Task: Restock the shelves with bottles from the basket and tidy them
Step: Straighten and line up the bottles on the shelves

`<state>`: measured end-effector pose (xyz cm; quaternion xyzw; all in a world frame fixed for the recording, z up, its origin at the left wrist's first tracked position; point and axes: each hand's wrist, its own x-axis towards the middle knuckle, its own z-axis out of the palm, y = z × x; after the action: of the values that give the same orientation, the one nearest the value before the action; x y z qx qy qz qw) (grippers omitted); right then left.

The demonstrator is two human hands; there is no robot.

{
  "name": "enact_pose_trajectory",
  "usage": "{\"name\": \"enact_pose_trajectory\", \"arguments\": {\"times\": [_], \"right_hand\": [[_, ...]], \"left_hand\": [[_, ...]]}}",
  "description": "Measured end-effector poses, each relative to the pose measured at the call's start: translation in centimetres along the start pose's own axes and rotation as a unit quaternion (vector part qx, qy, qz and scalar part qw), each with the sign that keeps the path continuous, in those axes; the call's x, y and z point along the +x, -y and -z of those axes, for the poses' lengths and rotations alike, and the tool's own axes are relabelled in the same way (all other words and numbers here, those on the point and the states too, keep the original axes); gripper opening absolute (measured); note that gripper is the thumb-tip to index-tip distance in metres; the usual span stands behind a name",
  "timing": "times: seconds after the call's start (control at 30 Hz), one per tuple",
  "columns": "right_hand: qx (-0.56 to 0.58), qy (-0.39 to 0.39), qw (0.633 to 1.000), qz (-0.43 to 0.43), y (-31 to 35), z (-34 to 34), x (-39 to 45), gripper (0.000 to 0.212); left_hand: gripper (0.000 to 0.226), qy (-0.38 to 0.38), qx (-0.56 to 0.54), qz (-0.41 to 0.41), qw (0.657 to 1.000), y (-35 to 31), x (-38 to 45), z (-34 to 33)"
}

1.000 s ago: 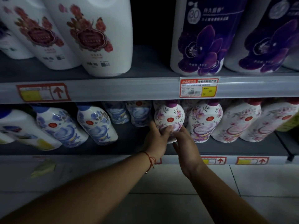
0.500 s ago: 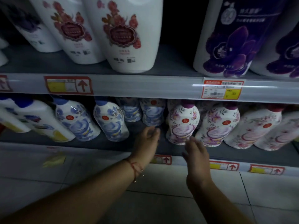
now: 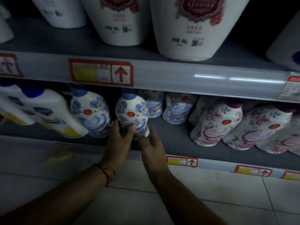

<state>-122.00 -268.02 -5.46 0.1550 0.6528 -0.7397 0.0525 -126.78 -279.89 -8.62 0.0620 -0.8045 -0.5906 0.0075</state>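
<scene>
From the head camera I see my left hand (image 3: 119, 140) at centre frame with its grip curled round the base of a blue-flowered bottle (image 3: 132, 112) on the lower shelf (image 3: 175, 138), thumb up on the front of the label. My right hand (image 3: 151, 143) sits just beside that bottle's lower right edge, fingers straight and relaxed, holding nothing; I cannot tell whether it touches. A second blue-flowered bottle (image 3: 90, 111) stands just to the left, and purple-flowered bottles (image 3: 215, 124) fill the right of the same shelf. Large white bottles (image 3: 191, 26) with red flowers stand on the upper shelf (image 3: 162, 75) across the top of the frame. A red string bracelet (image 3: 105, 172) circles my left wrist.
</scene>
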Motion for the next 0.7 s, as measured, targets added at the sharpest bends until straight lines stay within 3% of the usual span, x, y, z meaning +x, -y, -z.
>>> {"name": "enact_pose_trajectory", "arguments": {"times": [0.17, 0.43, 0.53, 0.7], "right_hand": [[0.002, 0.002, 0.999, 0.032, -1.1, -1.6, 0.9, 0.062], [0.027, -0.008, 0.999, 0.024, -0.8, -0.7, 0.3, 0.06], [0.034, -0.021, 0.999, 0.024, -0.3, 0.8, 0.3, 0.06], [0.049, -0.028, 0.997, 0.049, 0.2, 4.0, -0.1, 0.052]], "left_hand": [[0.056, 0.005, -0.008, 0.005, 1.0, 0.2, 0.6, 0.5], [0.043, 0.01, 0.008, 0.013, 1.0, 0.3, 0.5, -0.5], [0.055, 0.017, 0.017, 0.017, 1.0, -0.4, 0.3, -1.7], [0.034, 0.044, 0.042, 0.023, 0.998, -1.6, -0.1, -4.7]]}}
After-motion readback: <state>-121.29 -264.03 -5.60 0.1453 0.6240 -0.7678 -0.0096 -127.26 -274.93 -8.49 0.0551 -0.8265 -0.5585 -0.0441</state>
